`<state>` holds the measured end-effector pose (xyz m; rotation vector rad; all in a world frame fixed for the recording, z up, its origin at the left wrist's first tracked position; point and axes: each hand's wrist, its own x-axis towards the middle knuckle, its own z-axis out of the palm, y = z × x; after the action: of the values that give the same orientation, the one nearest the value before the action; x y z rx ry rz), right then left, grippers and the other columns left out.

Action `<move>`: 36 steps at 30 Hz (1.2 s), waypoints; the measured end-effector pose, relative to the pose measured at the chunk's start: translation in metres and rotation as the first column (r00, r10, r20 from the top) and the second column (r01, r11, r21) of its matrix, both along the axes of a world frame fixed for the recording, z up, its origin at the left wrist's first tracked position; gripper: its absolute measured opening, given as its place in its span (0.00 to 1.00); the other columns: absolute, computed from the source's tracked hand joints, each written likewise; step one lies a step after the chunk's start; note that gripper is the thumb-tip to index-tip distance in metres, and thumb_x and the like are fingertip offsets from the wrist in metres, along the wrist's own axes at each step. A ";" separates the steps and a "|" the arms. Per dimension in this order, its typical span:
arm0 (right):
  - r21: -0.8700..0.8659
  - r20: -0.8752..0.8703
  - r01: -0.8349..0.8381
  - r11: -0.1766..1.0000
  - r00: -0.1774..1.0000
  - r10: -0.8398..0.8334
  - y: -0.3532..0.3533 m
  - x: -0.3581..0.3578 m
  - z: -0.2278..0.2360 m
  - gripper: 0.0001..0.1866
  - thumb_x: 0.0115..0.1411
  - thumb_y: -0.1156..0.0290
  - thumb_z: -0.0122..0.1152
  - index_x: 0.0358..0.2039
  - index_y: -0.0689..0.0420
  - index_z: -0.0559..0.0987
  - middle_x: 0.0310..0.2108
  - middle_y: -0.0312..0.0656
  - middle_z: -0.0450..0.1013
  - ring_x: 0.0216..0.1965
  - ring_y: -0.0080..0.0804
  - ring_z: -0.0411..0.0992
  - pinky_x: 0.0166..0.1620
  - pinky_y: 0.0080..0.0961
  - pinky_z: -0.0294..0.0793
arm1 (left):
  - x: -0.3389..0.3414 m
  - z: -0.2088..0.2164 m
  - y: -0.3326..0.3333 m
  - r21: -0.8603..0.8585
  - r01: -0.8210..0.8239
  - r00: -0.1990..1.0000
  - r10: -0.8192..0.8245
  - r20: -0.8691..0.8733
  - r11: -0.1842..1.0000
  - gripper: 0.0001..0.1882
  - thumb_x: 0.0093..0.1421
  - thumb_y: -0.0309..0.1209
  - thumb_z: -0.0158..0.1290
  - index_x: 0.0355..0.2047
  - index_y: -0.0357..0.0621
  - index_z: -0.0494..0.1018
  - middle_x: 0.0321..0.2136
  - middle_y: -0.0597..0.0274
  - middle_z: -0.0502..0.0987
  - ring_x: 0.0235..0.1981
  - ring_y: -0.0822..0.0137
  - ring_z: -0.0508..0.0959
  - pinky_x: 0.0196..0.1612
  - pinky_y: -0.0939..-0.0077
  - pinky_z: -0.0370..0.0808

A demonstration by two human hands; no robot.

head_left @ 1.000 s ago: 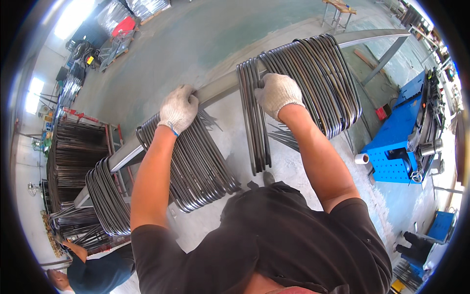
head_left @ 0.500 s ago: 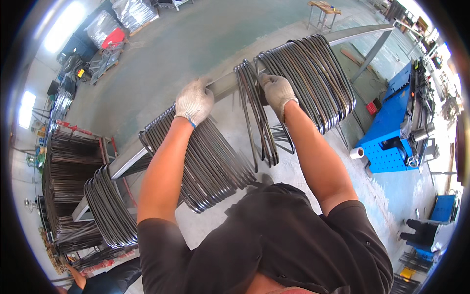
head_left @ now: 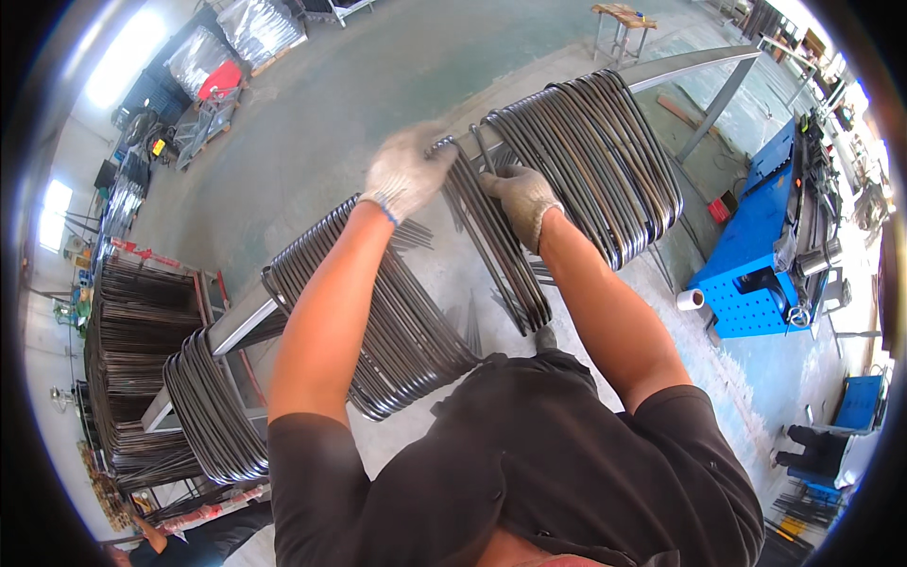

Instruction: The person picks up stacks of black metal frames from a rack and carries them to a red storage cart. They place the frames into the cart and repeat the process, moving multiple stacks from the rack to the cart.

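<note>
A small bunch of bent metal rods point(head_left: 491, 241) hangs between two larger groups on the rail. Around its upper end is my left hand point(head_left: 408, 175), in a pale knitted glove slightly smeared by motion. My gloved right hand point(head_left: 524, 203) closes on the same bunch from the right side, its fingertips partly hidden. To the right hangs a thick row of rods point(head_left: 595, 161), with one rod standing slightly apart at its left end. Another dense row point(head_left: 397, 321) hangs under and beside my left forearm.
The metal rail point(head_left: 241, 321) runs diagonally from lower left to upper right. More bent rods point(head_left: 213, 406) hang at its left end, near a stacked rack point(head_left: 142, 331). A blue workbench point(head_left: 756, 255) stands right. Another person point(head_left: 208, 543) is at lower left.
My left hand has moved right, from the rail above the left row to the small bunch. The bunch's rods are drawn closer together, and my right hand has shifted slightly lower and left.
</note>
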<state>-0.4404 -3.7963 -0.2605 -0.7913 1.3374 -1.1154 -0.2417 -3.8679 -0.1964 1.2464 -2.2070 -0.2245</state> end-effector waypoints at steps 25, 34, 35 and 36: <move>-0.292 -0.956 -0.269 0.918 0.124 -0.267 0.010 -0.048 0.043 0.28 0.59 0.61 0.78 0.58 0.57 0.82 0.52 0.52 0.79 0.57 0.55 0.77 0.61 0.51 0.78 | 0.045 -0.017 0.032 -0.056 -0.128 0.964 0.137 0.227 0.990 0.12 0.65 0.26 0.54 0.47 0.44 0.82 0.47 0.46 0.86 0.54 0.41 0.83 0.58 0.45 0.80; -0.232 -0.954 -0.219 0.948 0.241 -0.178 0.003 -0.039 0.050 0.24 0.64 0.57 0.74 0.55 0.58 0.84 0.56 0.55 0.79 0.61 0.58 0.77 0.64 0.53 0.78 | 0.045 -0.017 0.034 -0.049 -0.142 0.962 0.150 0.227 0.989 0.13 0.65 0.26 0.53 0.48 0.43 0.83 0.47 0.45 0.86 0.53 0.41 0.84 0.58 0.46 0.80; -0.215 -0.958 -0.220 0.952 0.237 -0.161 0.003 -0.039 0.051 0.24 0.64 0.57 0.74 0.54 0.58 0.84 0.56 0.55 0.79 0.61 0.58 0.77 0.64 0.53 0.78 | 0.046 -0.017 0.033 -0.052 -0.138 0.966 0.146 0.214 0.989 0.13 0.65 0.27 0.54 0.48 0.44 0.83 0.47 0.45 0.86 0.54 0.41 0.84 0.59 0.46 0.80; -0.211 -0.961 -0.225 0.951 0.225 -0.160 0.003 -0.036 0.052 0.23 0.64 0.58 0.73 0.54 0.59 0.84 0.55 0.55 0.79 0.60 0.59 0.77 0.63 0.53 0.78 | 0.046 -0.018 0.032 -0.054 -0.132 0.969 0.140 0.201 0.990 0.13 0.65 0.27 0.55 0.48 0.44 0.82 0.47 0.45 0.87 0.54 0.41 0.84 0.59 0.46 0.80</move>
<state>-0.4769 -3.7930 -0.2084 -2.0069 2.1885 -0.7064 -0.1955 -3.8359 -0.2145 1.4481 -2.2722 0.0042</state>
